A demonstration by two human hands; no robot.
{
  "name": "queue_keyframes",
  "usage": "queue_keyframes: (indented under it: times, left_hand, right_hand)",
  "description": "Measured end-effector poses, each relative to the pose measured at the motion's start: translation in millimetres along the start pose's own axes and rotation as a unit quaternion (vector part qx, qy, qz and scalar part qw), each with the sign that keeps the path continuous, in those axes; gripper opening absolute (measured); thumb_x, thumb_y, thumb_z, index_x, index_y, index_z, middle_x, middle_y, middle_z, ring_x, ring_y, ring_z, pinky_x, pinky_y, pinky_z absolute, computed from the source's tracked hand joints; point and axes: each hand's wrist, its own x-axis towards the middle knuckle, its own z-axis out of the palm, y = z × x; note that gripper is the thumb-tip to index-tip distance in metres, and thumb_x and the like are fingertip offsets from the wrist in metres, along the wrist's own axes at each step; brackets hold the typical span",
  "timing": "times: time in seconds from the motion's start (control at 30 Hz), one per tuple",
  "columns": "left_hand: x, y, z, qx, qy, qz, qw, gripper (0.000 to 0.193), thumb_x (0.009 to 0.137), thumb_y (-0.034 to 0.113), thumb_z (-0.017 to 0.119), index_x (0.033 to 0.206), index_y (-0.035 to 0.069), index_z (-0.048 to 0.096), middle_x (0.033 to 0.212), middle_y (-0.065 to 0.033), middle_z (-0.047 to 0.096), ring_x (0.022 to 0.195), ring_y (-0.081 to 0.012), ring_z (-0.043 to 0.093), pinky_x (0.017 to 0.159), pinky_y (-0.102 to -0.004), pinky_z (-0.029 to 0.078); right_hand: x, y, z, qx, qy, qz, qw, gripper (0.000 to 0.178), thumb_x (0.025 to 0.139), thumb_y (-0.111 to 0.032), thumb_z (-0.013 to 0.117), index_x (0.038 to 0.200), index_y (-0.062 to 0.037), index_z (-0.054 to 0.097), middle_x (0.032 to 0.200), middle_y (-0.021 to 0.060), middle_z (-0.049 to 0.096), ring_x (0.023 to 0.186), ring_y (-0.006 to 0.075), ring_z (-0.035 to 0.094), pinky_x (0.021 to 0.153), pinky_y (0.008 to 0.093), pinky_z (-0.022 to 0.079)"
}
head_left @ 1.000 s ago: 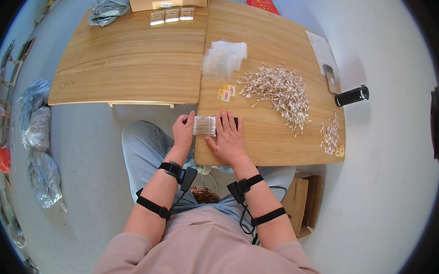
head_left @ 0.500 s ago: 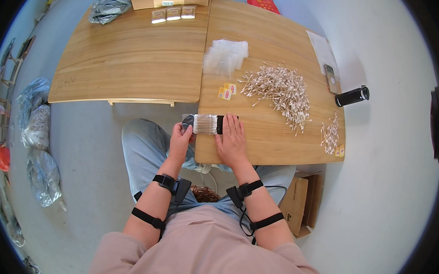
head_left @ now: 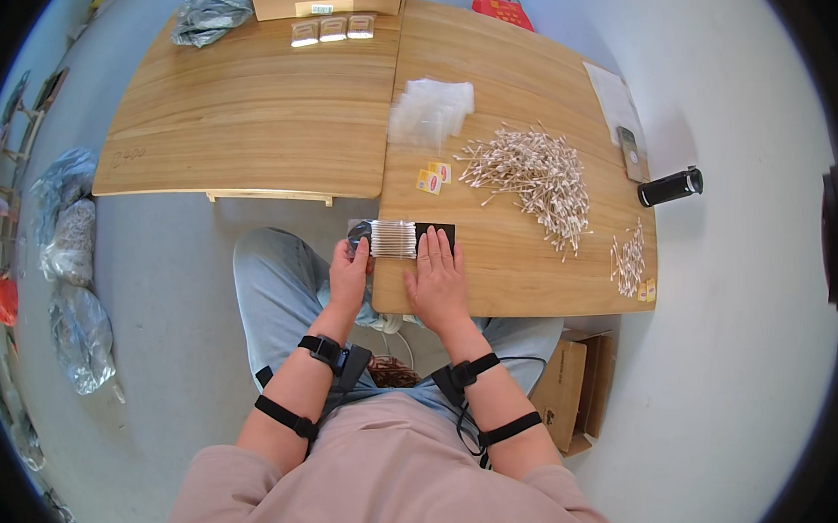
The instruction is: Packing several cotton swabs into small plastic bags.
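Observation:
At the near left corner of the table, a row of cotton swabs (head_left: pixel 393 239) lies side by side between the two dark ends of a flat black holder (head_left: pixel 447 232). My left hand (head_left: pixel 347 272) is closed on the holder's left end, thumb on top, where some clear film shows. My right hand (head_left: pixel 439 284) lies flat on the right end, fingers stretched out, holding nothing. Two small yellow-and-white cards (head_left: pixel 434 177) lie just beyond. A large heap of loose cotton swabs (head_left: pixel 539 177) spreads to the right.
Clear plastic bags (head_left: pixel 431 109) lie behind the cards. A smaller swab pile (head_left: pixel 628 260), a phone (head_left: pixel 632 154) and a black bottle (head_left: pixel 670 187) are along the right edge. Three filled packs (head_left: pixel 332 29) sit before a cardboard box (head_left: pixel 328 1) on the far left table.
My right hand has slid slightly down and toward me, uncovering more of the holder's black right end. My left hand keeps its grip with little movement.

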Motion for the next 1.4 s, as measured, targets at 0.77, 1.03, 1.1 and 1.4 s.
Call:
queue_keyframes:
  times: [0.77,1.03,1.1,1.4]
  left_hand:
    - [25.9,20.5,6.1,0.347,0.124,0.167,0.915,0.029,0.094,0.027,0.061,0.111,0.003,0.059,0.098,-0.0104,0.064,0.088,-0.0237,0.061,0.078,-0.0357,0.049]
    - [8.5,23.1,43.2,0.686,-0.083,0.354,0.63,0.069,0.094,0.045,0.05,0.147,0.002,0.036,0.156,-0.0142,0.03,0.147,-0.0274,0.021,0.119,-0.0475,0.015]
    - [6.0,23.3,43.3,0.699,-0.091,0.341,0.622,0.071,0.095,0.047,0.048,0.148,0.002,0.034,0.157,-0.014,0.029,0.147,-0.0272,0.022,0.119,-0.047,0.015]
    - [2.1,28.1,42.6,0.702,-0.099,0.322,0.627,0.073,0.095,0.049,0.047,0.148,0.0,0.033,0.157,-0.0146,0.029,0.147,-0.0273,0.023,0.119,-0.0471,0.016]
  right_hand:
    - [42.4,21.1,4.9,0.091,0.109,0.023,0.99,0.052,0.088,-0.03,0.063,0.131,-0.002,0.053,0.131,0.0213,0.053,0.125,0.0393,0.046,0.106,0.0501,0.035]
    - [122.1,59.2,-0.6,0.14,0.163,0.079,0.973,0.028,0.082,-0.019,0.07,0.104,-0.0026,0.062,0.102,0.0163,0.06,0.099,0.0365,0.057,0.086,0.0448,0.047]
    - [133.3,62.6,-0.4,0.082,0.091,0.096,0.988,0.025,0.081,-0.019,0.072,0.098,-0.0044,0.061,0.1,0.0163,0.06,0.097,0.0354,0.058,0.085,0.0431,0.048]
    - [137.7,55.7,-2.4,0.17,0.04,0.18,0.968,0.026,0.078,-0.022,0.075,0.09,-0.0064,0.059,0.092,0.0132,0.064,0.09,0.0341,0.063,0.078,0.0452,0.05]
